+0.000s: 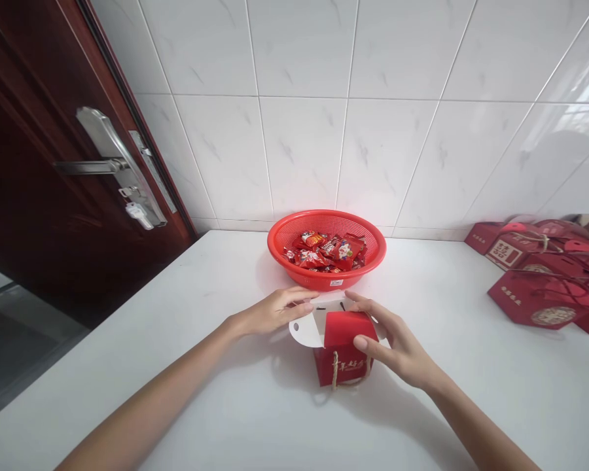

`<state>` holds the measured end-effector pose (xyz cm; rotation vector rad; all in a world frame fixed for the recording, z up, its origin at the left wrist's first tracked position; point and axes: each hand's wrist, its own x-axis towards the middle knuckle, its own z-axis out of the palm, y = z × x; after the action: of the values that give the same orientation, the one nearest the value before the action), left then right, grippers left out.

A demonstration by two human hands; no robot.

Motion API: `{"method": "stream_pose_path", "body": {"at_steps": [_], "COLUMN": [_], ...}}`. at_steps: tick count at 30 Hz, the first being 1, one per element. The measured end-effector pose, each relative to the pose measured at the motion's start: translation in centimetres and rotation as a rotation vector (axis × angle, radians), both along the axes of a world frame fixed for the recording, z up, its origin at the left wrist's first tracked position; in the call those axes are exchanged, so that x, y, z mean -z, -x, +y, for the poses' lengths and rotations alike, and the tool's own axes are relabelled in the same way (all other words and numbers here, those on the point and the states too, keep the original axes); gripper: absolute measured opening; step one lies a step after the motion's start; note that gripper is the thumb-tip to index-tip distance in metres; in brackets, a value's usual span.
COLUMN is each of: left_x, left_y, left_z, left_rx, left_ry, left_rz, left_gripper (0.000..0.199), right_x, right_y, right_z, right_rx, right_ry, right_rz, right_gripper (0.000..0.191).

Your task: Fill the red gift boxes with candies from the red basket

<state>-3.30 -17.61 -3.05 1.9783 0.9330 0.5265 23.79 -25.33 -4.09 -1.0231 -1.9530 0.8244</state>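
A small red gift box (346,363) with gold lettering and a twisted rope handle (334,371) stands upright on the white table, its white-lined flaps spread apart at the top. My left hand (276,311) is at the left rear flap, its fingers and thumb around the flap's edge. On the right, my right hand (395,340) grips the box, thumb on the red front and fingers at the rear edge. Just behind the box is a red plastic basket (314,280) holding several red-wrapped packets (347,250).
Several dark red gift boxes (540,294) are piled at the right side of the white table (201,405). White wall tiles (302,150) rise behind it. A dark red door (39,85) with a metal handle (91,167) and keys is at the left.
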Motion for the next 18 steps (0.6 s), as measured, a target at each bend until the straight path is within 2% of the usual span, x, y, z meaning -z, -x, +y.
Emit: {"method": "stream_pose_path", "body": {"at_steps": [3, 7, 12, 16, 18], "left_x": [-0.2, -0.5, -1.0, -1.3, -1.5], "left_y": [0.1, 0.0, -0.1, -0.3, -0.3], "left_z": [0.0, -0.1, -0.4, -0.7, -0.8], "left_rx": [0.013, 0.024, 0.015, 0.018, 0.000], "left_ry": [-0.035, -0.035, -0.052, -0.041, -0.044], "left_rz": [0.020, 0.015, -0.035, -0.035, -0.020], "left_gripper": [0.049, 0.049, 0.042, 0.042, 0.043], "right_x": [-0.3, 0.3, 1.2, 0.6, 0.2], "right_y": [-0.3, -0.1, 0.3, 0.1, 0.0], "right_z": [0.1, 0.0, 0.0, -0.3, -0.4], "right_rx": [-0.054, -0.034, -0.008, -0.085, -0.094], "right_ry": [-0.007, -0.260, -0.526, -0.452, -0.394], "right_rz": [0.036, -0.105, -0.197, -0.208, -0.184], "right_gripper": [0.024, 0.015, 0.025, 0.008, 0.016]}}
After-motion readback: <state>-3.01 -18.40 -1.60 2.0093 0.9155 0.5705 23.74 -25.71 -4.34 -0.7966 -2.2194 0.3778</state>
